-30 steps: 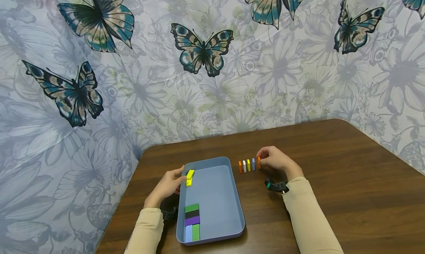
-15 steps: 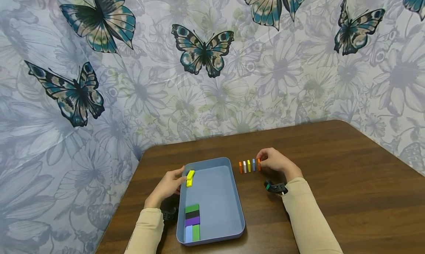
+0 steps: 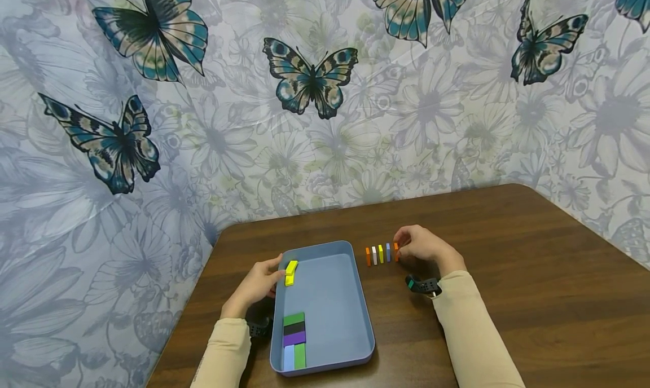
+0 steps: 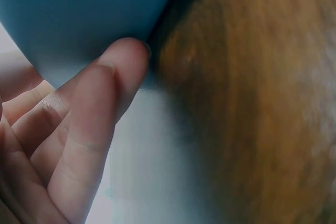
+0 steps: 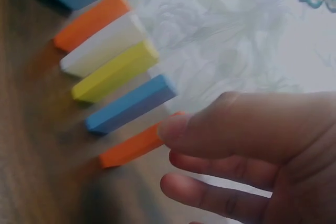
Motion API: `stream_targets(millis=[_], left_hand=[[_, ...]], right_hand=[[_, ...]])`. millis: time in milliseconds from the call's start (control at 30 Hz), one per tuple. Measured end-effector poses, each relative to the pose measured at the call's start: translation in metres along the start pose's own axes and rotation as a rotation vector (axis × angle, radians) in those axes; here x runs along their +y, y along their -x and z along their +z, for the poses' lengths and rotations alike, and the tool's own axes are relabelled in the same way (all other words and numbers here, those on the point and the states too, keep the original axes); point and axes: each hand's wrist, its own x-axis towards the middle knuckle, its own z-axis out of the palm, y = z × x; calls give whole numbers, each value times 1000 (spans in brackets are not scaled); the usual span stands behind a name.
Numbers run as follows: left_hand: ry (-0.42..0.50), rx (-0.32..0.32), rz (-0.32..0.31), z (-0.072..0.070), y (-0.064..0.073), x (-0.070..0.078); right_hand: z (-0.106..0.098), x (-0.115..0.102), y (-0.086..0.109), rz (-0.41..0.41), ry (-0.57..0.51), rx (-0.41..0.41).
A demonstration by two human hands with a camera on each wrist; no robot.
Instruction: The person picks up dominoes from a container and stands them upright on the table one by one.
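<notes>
My right hand [image 3: 422, 245] pinches the upper part of an orange domino-like block [image 5: 128, 150] between thumb and fingers. That block stands on edge at the right end of a row on the table. Beside it stand a blue block [image 5: 131, 104], a yellow block [image 5: 115, 72], a white block [image 5: 102, 46] and another orange block [image 5: 92, 20], spaced slightly apart. At the left, my left hand [image 3: 255, 285] grips the side of a blue-grey tray [image 3: 337, 298], thumb at its rim. Its fingers press against the tray's outer wall in the left wrist view.
Inside the tray, two yellow blocks [image 3: 290, 272] lie near the left wall, one overlapping the other. Lower down, green, black, purple [image 3: 294, 335], light blue and green blocks lie flat together. The wooden table [image 3: 508, 252] meets a butterfly-patterned wall covering [image 3: 406, 123] behind.
</notes>
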Motion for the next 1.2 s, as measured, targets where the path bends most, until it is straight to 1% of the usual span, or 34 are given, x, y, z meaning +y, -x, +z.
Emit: stream_targets(millis=[133,233,367,467,567,700,767,867,967,1100,1200], left_hand=[[-7,5,3,0,0,0],[-8,9,3,0,1,0],[-4,13,6,-1,2,1],[-4,13,11,-2,2,1],[-2,12,13,-3,3,1],[-6,-4,18,-1,4,1],[-10,-10,21,0,4,0],[-10,0,17,2,4,-1],[-5,5,15,2,3,-1],[0,-4,15,2,1,-2],[5,-7,16,2,-1,-1]], right_hand=[[-9,-12,6,-8,18,19],[-13,-24,9,-38,25,41],[-13,-50,9,-102,29,78],[-7,-73,7,-151,29,68],[4,-92,5,-205,22,25],[23,-111,2,-274,0,-46],[32,-118,2,-304,-21,-90],[46,-129,-1,-347,-55,-165],[59,-140,-6,-399,-65,-238],[77,-155,-15,-424,-38,-303],[91,-165,-23,-408,-4,-347]])
